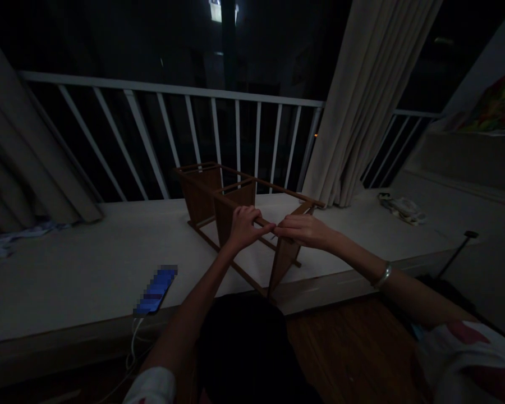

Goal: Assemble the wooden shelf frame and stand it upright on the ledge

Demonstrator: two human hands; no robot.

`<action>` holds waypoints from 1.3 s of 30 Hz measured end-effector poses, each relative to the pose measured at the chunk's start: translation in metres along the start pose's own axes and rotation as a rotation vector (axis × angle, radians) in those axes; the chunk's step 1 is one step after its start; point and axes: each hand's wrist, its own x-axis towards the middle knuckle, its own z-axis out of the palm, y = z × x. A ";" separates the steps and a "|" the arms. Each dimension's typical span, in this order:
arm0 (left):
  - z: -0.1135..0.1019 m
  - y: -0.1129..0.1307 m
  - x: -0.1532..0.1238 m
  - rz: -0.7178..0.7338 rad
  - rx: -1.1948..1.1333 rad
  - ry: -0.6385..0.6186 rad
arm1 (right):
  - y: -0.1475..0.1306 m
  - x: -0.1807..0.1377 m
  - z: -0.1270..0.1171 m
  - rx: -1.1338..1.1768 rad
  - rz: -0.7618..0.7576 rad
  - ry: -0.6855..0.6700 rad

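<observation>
A brown wooden shelf rack [235, 196] lies on its side on the pale window ledge, its boards standing between long rails. My left hand [246, 229] is wrapped over the upper near rail, thumb stretched along it toward the right. Close to that thumb, the fingers of my right hand [301, 230] are pinched together at the rail's right end, above the end board [284, 261]. A thin pointed tip shows just below the right fingertips; it is too small and dark to name.
On the ledge [88, 264] to the left lies a phone [155, 290] with a white cable [132, 348] hanging off the edge. Behind the rack runs a white railing [189, 94] between curtains [370, 101]. A pale bundle [402, 210] lies at right. Dark wooden floor [345, 348] is below.
</observation>
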 end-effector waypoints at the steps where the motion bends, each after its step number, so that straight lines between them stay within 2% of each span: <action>1: 0.000 0.000 0.000 -0.005 0.002 -0.002 | 0.002 0.002 -0.003 -0.023 -0.022 -0.034; 10: 0.000 -0.001 0.001 -0.004 0.017 -0.025 | 0.011 0.035 -0.046 -0.111 -0.201 -0.413; 16: 0.002 -0.003 0.001 -0.009 0.017 -0.026 | 0.025 0.050 -0.044 -0.140 -0.297 -0.565; 21: 0.002 -0.002 0.000 0.002 0.020 -0.014 | 0.028 0.066 -0.045 -0.081 -0.464 -0.678; 26: -0.001 -0.001 0.000 0.010 0.038 -0.014 | 0.032 0.068 -0.049 -0.038 -0.555 -0.667; 33: -0.002 -0.002 -0.001 0.008 0.038 -0.023 | 0.033 0.053 -0.040 -0.048 -0.335 -0.598; 39: -0.002 -0.003 -0.002 -0.006 0.011 -0.044 | 0.026 0.055 -0.040 -0.123 -0.296 -0.622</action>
